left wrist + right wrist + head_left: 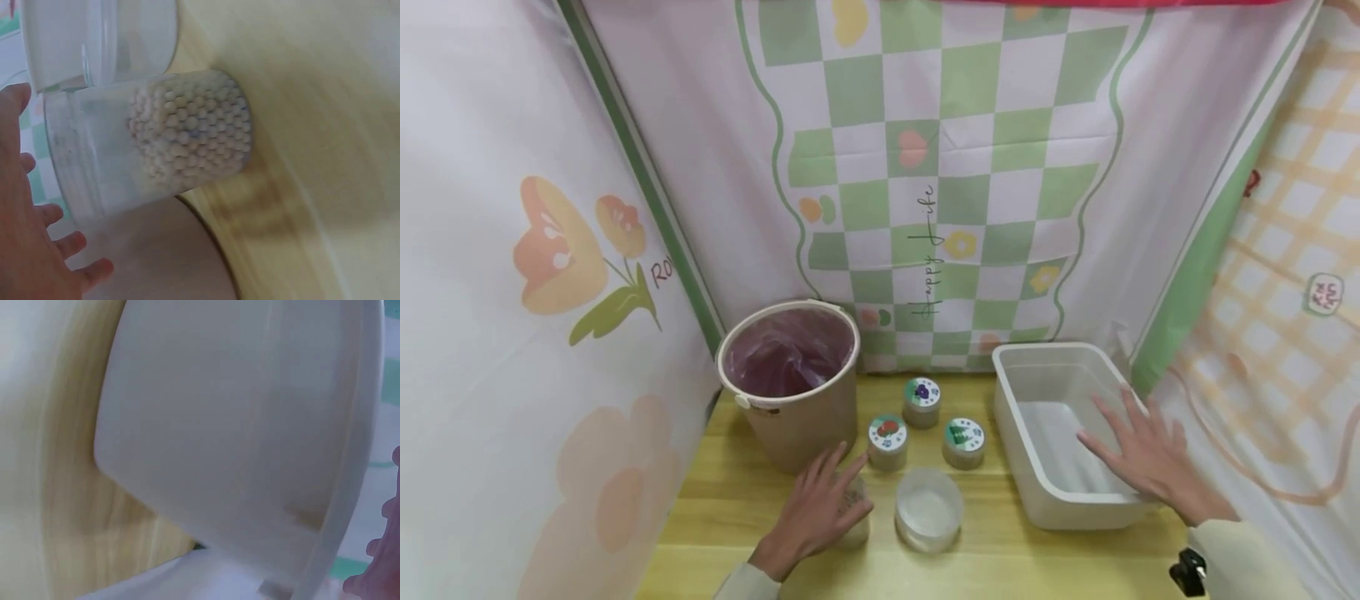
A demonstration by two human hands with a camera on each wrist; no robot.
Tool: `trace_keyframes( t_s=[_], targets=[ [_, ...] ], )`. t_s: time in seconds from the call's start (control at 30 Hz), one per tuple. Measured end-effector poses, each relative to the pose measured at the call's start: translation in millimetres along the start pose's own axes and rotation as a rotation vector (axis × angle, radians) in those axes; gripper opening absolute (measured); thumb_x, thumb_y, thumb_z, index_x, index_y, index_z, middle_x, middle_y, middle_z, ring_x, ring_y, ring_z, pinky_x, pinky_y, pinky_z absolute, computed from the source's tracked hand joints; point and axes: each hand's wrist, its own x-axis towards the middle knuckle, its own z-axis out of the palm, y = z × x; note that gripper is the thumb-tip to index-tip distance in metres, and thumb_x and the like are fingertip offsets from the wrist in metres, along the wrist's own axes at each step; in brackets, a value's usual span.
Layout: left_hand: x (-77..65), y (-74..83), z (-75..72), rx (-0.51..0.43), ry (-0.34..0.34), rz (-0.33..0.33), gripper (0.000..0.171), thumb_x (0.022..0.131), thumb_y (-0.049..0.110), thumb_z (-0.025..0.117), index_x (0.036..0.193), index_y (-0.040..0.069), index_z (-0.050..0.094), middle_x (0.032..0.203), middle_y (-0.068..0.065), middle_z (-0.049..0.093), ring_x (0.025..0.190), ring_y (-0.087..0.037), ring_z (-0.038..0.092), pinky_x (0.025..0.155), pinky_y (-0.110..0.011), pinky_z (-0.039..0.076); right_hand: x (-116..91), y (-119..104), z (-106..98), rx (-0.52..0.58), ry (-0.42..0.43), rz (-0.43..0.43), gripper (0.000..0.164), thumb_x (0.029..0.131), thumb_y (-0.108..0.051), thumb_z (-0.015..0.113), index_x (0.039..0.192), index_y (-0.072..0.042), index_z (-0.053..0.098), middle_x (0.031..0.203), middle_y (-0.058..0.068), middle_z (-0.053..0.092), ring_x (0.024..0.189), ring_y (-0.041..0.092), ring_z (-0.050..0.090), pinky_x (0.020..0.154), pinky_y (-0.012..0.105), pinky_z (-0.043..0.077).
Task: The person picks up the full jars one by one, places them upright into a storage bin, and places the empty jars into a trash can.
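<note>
My left hand is over a clear jar, its fingers spread above the jar's top. In the left wrist view that jar stands upright, part filled with small pale beads, and the fingertips are beside its rim. My right hand hovers with spread fingers over the white plastic tub and holds nothing. A round clear bowl stands just right of the jar. Behind these are three small lidded jars with picture labels: a red one, a purple one and a green one.
A beige bin with a purple liner stands at the back left. Patterned cloth hangs behind and along both sides of the wooden table. The tub sits close to the right cloth.
</note>
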Motion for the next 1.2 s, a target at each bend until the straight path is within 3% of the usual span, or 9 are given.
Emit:
trace_keyframes(
  t_s=[0.13,0.6,1.0,1.2],
  targets=[
    [-6.3,-3.0,3.7,-0.033,-0.001,-0.011,0.071,0.096,0.069,0.044,0.158,0.038,0.026,0.166,-0.011,0.020,0.147,-0.041,0.028,0.108,-0.068,0.035,-6,12,4,0.018,-0.029,0.029,0.079,0.099,-0.059,0.048,0.162,-0.028,0.011,0.166,0.021,-0.010,0.142,0.064,-0.003,0.098,0.087,-0.001],
    [-20.1,-9.6,17.7,-0.056,0.053,-0.035,0.080,0.089,0.070,0.056,0.157,0.035,0.030,0.166,-0.009,0.022,0.146,-0.039,0.032,0.107,-0.067,0.038,-33,30,8,0.092,-0.071,0.084,0.079,0.101,-0.055,0.048,0.162,-0.026,0.008,0.164,0.017,-0.020,0.141,0.060,-0.019,0.094,0.089,-0.003],
    [-24.9,-10.9,19.7,-0.076,0.069,-0.032,0.086,0.086,0.066,0.065,0.157,0.038,0.027,0.165,-0.009,0.024,0.141,-0.037,0.040,0.105,-0.064,0.041,-45,42,5,0.076,-0.067,0.079,0.078,0.101,-0.053,0.049,0.162,-0.029,0.008,0.166,0.012,-0.018,0.142,0.062,-0.014,0.093,0.089,0.001],
    [-26.7,-12.9,22.0,-0.157,0.065,-0.017,0.087,0.087,0.057,0.070,0.158,0.034,0.026,0.166,-0.010,0.021,0.143,-0.038,0.038,0.108,-0.065,0.038,-48,44,5,0.105,-0.087,0.082,0.076,0.101,-0.053,0.048,0.162,-0.028,0.010,0.167,0.009,-0.016,0.142,0.061,-0.015,0.091,0.090,0.001]
  ],
)
